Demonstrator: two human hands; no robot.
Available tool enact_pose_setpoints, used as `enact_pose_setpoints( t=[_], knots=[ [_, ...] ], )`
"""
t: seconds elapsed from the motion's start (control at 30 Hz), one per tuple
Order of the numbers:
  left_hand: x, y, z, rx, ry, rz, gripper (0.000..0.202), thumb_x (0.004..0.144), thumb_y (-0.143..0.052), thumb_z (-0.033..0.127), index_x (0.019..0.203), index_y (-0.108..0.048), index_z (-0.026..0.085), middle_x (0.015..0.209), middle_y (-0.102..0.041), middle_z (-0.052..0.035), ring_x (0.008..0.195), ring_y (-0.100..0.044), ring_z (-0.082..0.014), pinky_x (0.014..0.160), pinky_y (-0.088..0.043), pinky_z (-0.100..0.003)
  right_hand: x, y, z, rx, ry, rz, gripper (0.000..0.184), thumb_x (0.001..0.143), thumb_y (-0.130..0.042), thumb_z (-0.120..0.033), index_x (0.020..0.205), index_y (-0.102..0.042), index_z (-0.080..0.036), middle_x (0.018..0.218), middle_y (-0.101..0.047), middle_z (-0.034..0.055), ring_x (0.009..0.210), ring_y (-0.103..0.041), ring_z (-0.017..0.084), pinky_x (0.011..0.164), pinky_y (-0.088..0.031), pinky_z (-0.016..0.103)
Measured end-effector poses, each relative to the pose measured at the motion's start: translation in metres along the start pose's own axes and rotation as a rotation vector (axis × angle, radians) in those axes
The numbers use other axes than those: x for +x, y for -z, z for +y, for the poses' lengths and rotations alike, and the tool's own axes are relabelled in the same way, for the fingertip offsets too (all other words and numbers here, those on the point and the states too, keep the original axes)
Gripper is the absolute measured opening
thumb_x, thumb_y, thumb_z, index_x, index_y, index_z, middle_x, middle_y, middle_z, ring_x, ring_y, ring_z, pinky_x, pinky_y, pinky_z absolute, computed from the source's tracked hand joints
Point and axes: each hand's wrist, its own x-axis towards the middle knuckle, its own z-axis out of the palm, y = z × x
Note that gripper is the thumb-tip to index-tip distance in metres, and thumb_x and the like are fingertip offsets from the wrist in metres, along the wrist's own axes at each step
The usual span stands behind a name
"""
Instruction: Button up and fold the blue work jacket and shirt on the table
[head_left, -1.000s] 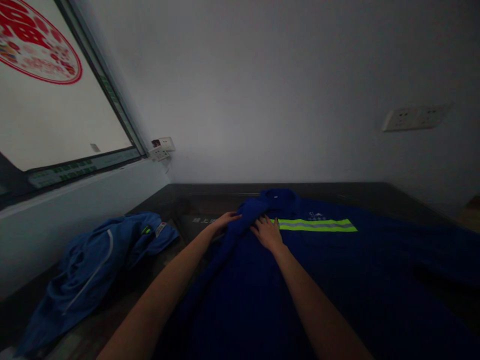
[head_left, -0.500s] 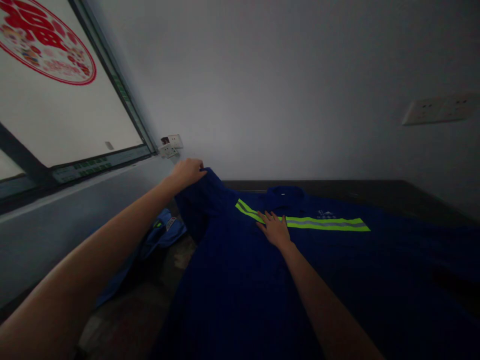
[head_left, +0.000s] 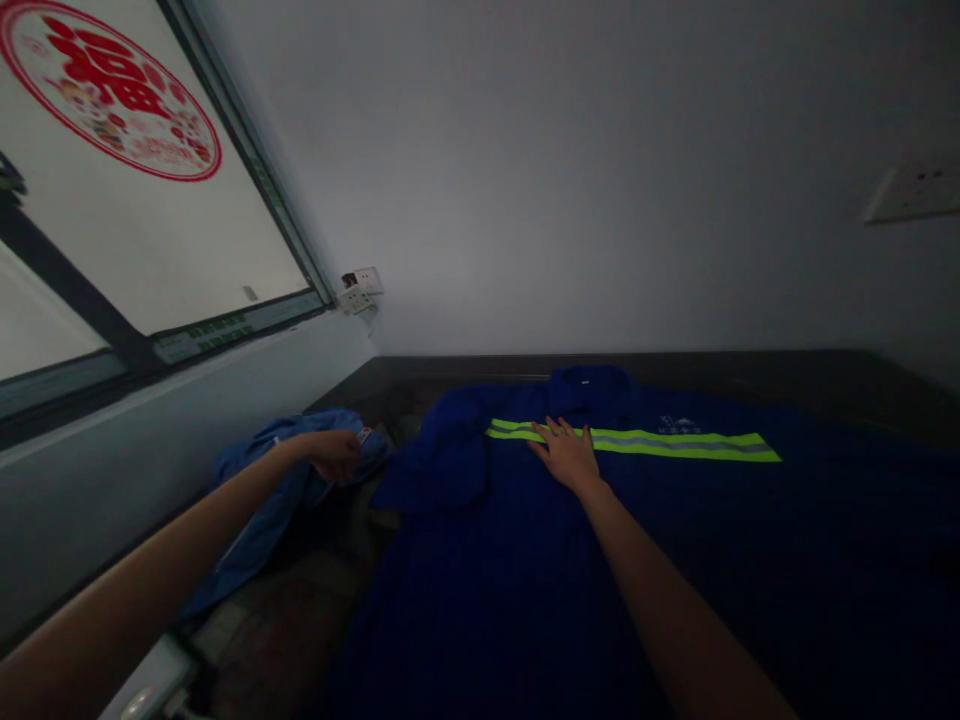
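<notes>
Across the dark-blue garment (head_left: 465, 570), the right hand (head_left: 568, 458) lies spread, hiding some stripe (head_left: 686, 445); the left hand's (head_left: 336, 457) grip I cannot tell

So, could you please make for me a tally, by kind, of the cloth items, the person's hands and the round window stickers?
Cloth items: 2 (dark blue garment; lighter blue heap, counted as one)
Hands: 2 (left hand; right hand)
Round window stickers: 1 (red-rimmed sticker)
Total: 5
</notes>
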Motion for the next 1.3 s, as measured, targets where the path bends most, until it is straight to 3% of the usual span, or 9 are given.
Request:
enact_pose_setpoints(
  t=[0.13, 0.27, 0.53, 0.7, 0.83, 0.97, 1.1, 1.2, 1.3],
  knots=[
    [0.009, -0.053, -0.015, -0.050, -0.188, 0.104, 0.037, 0.067, -0.060, 0.035, 0.099, -0.063, 0.018, 0.088, -0.071, -0.0096, 0.080, -0.067, -0.0270, 0.069, -0.055, -0.037, 0.001, -0.001, 0.001, -0.012, -0.006, -0.005, 0.053, 0.094, -0.027, -0.054, 0.140, -0.040, -0.031, 0.148, -0.037, 0.0068, 0.138, -0.027, 0.029, 0.108, -0.010, 0.062],
    [0.043, -0.064, 0.000, -0.075, -0.363, 0.309, 0.042, 0.079, -0.053, 0.039, 0.115, -0.058, 0.018, 0.106, -0.066, -0.0119, 0.106, -0.059, -0.0284, 0.095, -0.046, -0.041, 0.001, -0.001, 0.002, -0.019, 0.000, -0.014, 0.053, 0.095, -0.027, -0.054, 0.140, -0.040, -0.030, 0.149, -0.036, 0.0065, 0.138, -0.026, 0.029, 0.108, -0.011, 0.062],
    [0.083, -0.081, 0.062, -0.061, -0.592, 0.347, 0.030, 0.091, -0.052, 0.033, 0.117, -0.056, 0.018, 0.121, -0.056, -0.0095, 0.103, -0.058, -0.0195, 0.087, -0.050, -0.040, 0.002, -0.004, 0.002, -0.011, 0.009, 0.023, 0.052, 0.094, -0.030, -0.053, 0.139, -0.042, -0.030, 0.147, -0.039, 0.0062, 0.137, -0.029, 0.030, 0.108, -0.012, 0.062],
    [0.084, -0.091, 0.065, -0.069, -0.633, 0.339, 0.037, 0.081, -0.058, 0.041, 0.112, -0.059, 0.019, 0.112, -0.063, -0.0088, 0.107, -0.057, -0.0245, 0.093, -0.046, -0.039, 0.001, -0.004, 0.002, -0.013, 0.009, 0.025, 0.050, 0.094, -0.032, -0.052, 0.138, -0.043, -0.030, 0.147, -0.039, 0.0062, 0.137, -0.029, 0.030, 0.108, -0.012, 0.062],
    [0.071, -0.059, 0.033, -0.089, -0.556, 0.438, 0.040, 0.080, -0.048, 0.045, 0.106, -0.057, 0.016, 0.101, -0.065, -0.0085, 0.100, -0.059, -0.0257, 0.091, -0.046, -0.039, 0.000, -0.001, 0.001, -0.021, 0.008, 0.023, 0.050, 0.095, -0.031, -0.052, 0.139, -0.042, -0.031, 0.148, -0.038, 0.0063, 0.137, -0.028, 0.029, 0.108, -0.012, 0.062],
    [0.038, 0.012, -0.016, -0.007, -0.338, 0.671, 0.040, 0.077, -0.050, 0.048, 0.100, -0.054, 0.016, 0.087, -0.064, -0.0044, 0.083, -0.060, -0.0225, 0.074, -0.048, -0.031, 0.000, -0.001, 0.001, -0.023, 0.010, 0.013, 0.050, 0.095, -0.029, -0.052, 0.139, -0.042, -0.031, 0.148, -0.038, 0.0062, 0.137, -0.028, 0.029, 0.107, -0.013, 0.062],
    [-0.004, 0.079, -0.065, 0.129, -0.078, 0.723, 0.044, 0.070, -0.064, 0.044, 0.104, -0.057, 0.017, 0.073, -0.062, 0.0013, 0.070, -0.058, -0.0186, 0.060, -0.041, -0.023, 0.001, -0.002, 0.002, -0.034, -0.002, -0.009, 0.052, 0.095, -0.027, -0.052, 0.140, -0.041, -0.030, 0.149, -0.036, 0.0060, 0.138, -0.026, 0.028, 0.108, -0.012, 0.062],
    [-0.029, 0.097, -0.095, 0.193, 0.059, 0.799, 0.043, 0.065, -0.072, 0.039, 0.100, -0.060, 0.016, 0.065, -0.059, 0.0031, 0.067, -0.055, -0.0167, 0.060, -0.038, -0.021, 0.002, -0.002, 0.002, -0.048, -0.009, -0.031, 0.051, 0.095, -0.027, -0.052, 0.140, -0.039, -0.031, 0.149, -0.035, 0.0057, 0.139, -0.025, 0.028, 0.108, -0.012, 0.062],
    [-0.044, 0.088, -0.118, 0.185, 0.108, 0.791, 0.037, 0.067, -0.071, 0.025, 0.101, -0.061, 0.015, 0.067, -0.060, 0.0030, 0.070, -0.054, -0.0154, 0.067, -0.038, -0.021, 0.001, -0.002, 0.000, -0.059, -0.004, -0.019, 0.050, 0.095, -0.029, -0.049, 0.140, -0.040, -0.029, 0.149, -0.036, 0.0059, 0.138, -0.027, 0.028, 0.107, -0.014, 0.062]
  ],
)
